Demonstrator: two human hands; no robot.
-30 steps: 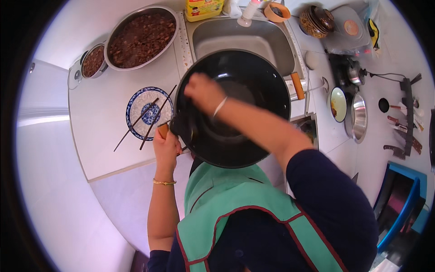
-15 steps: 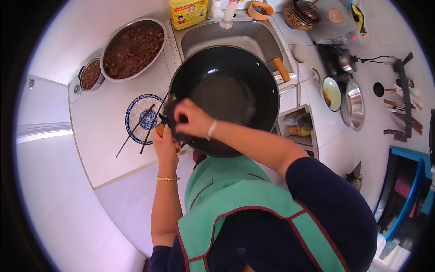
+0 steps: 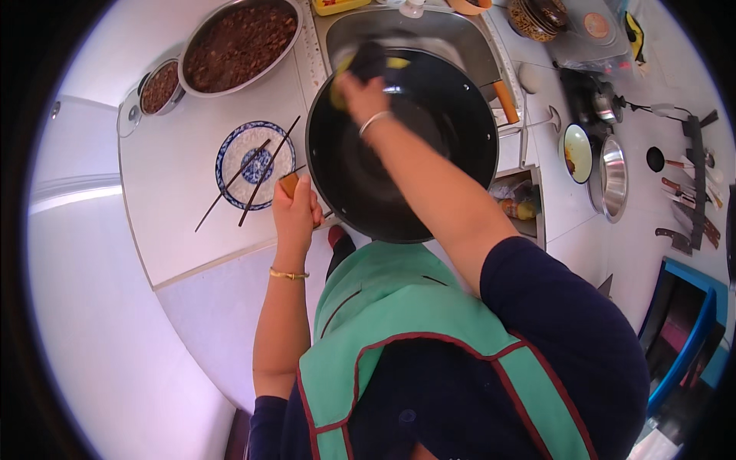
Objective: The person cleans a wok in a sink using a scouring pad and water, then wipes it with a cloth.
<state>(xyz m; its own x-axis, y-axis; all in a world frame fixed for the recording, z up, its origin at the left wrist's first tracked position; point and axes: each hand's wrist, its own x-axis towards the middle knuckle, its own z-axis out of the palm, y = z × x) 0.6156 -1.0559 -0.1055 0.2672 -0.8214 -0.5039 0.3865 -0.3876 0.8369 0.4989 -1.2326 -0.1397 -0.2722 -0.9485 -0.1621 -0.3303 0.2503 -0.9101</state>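
A large black wok (image 3: 418,165) is tilted over the front edge of the sink (image 3: 368,31). My left hand (image 3: 295,205) is wrapped round its wooden side handle (image 3: 289,183). A second wooden handle (image 3: 505,102) sticks out at the wok's right. My right hand (image 3: 363,103) presses a dark cloth (image 3: 369,61) to the wok's far left rim. Motion smears the cloth, and yellow patches show beside it. Left of the wok, two dark chopsticks (image 3: 270,170) lie across a blue-and-white plate (image 3: 230,146).
A big metal basin of dark reddish-brown food (image 3: 244,46) and a smaller pot of it (image 3: 159,88) stand at the back left. A yellow-green bowl (image 3: 577,156) and a steel bowl (image 3: 613,178) sit to the right. Knives (image 3: 675,240) hang on a dark rack. Below the counter is an open drawer (image 3: 515,205).
My right hand has carried the dark cloth from the left handle up to the wok's far rim. My left hand keeps its hold on the handle. The whole view has shifted slightly.
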